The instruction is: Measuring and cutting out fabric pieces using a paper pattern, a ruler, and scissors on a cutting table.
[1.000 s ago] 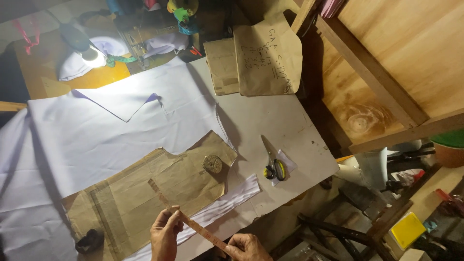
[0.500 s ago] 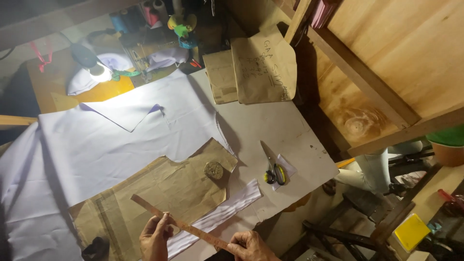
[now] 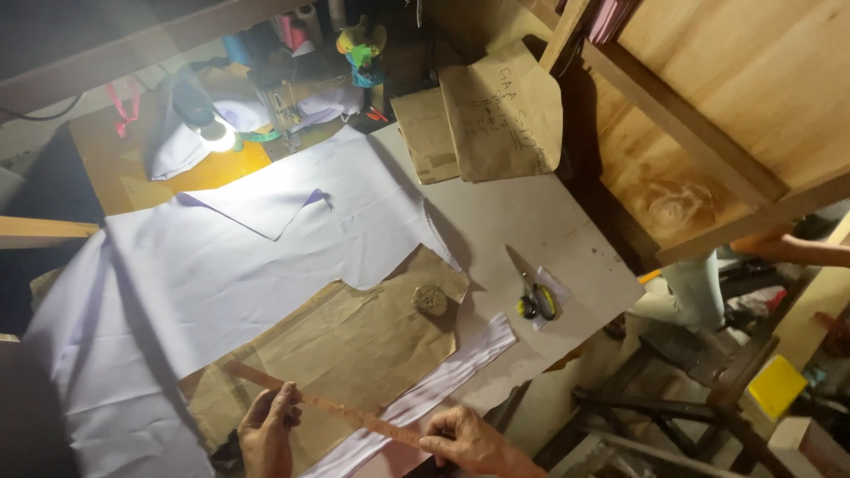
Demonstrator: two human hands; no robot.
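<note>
Both my hands hold a long thin wooden ruler (image 3: pixel 323 403) just above the table's near edge. My left hand (image 3: pixel 268 432) grips its middle and my right hand (image 3: pixel 467 437) holds its right end. The ruler lies slanted over a brown paper pattern (image 3: pixel 354 341) that rests on pale lilac cloth (image 3: pixel 248 257). A round flat weight (image 3: pixel 430 300) sits on the pattern's upper right corner. A narrow white strip of cloth (image 3: pixel 443 385) pokes out under the pattern beside my right hand.
Scissors with dark and yellow handles (image 3: pixel 531 292) lie on the grey table (image 3: pixel 531 221) to the right. Folded brown paper pieces (image 3: pixel 496 115) are stacked at the back. A lit lamp (image 3: pixel 217 134) shines at the far left. Another person's arm (image 3: pixel 797 250) shows at the right.
The ruler has swung and shifted left over the brown pattern, now lying flatter across it. My left hand slid along with it; the view has also drifted slightly.
</note>
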